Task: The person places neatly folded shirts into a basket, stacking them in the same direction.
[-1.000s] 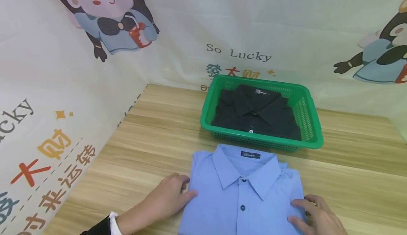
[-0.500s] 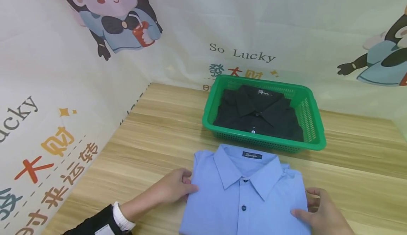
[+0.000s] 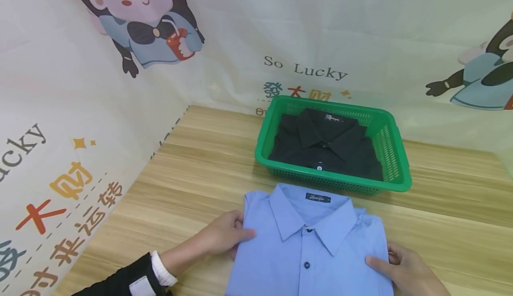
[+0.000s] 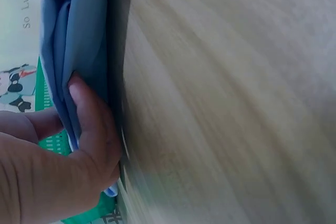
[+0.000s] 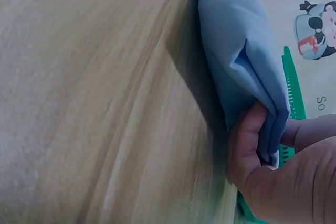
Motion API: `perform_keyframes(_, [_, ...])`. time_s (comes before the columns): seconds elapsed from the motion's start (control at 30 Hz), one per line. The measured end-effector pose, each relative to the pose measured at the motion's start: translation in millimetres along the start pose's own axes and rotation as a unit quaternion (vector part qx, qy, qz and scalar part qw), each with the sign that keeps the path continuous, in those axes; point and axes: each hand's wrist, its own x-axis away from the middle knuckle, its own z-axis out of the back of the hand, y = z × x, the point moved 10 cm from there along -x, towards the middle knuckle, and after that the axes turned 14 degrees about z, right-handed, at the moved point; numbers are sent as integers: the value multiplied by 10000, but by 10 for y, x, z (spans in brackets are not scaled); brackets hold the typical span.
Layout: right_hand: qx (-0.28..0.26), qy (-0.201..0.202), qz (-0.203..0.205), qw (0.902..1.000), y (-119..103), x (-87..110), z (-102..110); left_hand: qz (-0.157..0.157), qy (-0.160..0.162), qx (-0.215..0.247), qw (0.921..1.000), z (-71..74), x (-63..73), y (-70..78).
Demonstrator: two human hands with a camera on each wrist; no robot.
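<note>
A folded light-blue collared shirt (image 3: pixel 272 265) lies face up, its collar toward the back and its lower end cut off by the head view. My left hand (image 3: pixel 224 233) pinches its left side, thumb on top and fingers curled at the folded edge. On the opposite side my right hand (image 3: pixel 410 269) grips the edge the same way. Both wrist views show fingers tucked into the layered folds of the shirt (image 4: pixel 89 30), low beside the tabletop.
Behind the shirt stands a green plastic basket (image 3: pixel 328 175) holding a folded black shirt (image 3: pixel 316 142). The wood-grain table (image 3: pixel 192 167) meets a printed cloth backdrop (image 3: pixel 224 33) at the back and left.
Both hands have gone from touching the blue shirt's sides to gripping them. The left thumb lies further onto the cloth. The right fingers have moved round the edge.
</note>
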Motion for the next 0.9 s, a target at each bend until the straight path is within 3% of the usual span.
perform_keyframes(0.2, [-109,-191,475,9986,-88,31,35,-44,-1,190,9998,-28,30,51])
perform_keyframes(0.57, [-567,-408,492,9963,-290,151,39,-370,-199,345,9985,-32,283,253])
perform_keyframes(0.9, [-861,-519,289,9945,-452,289,183,-646,-220,133,9976,105,602,447])
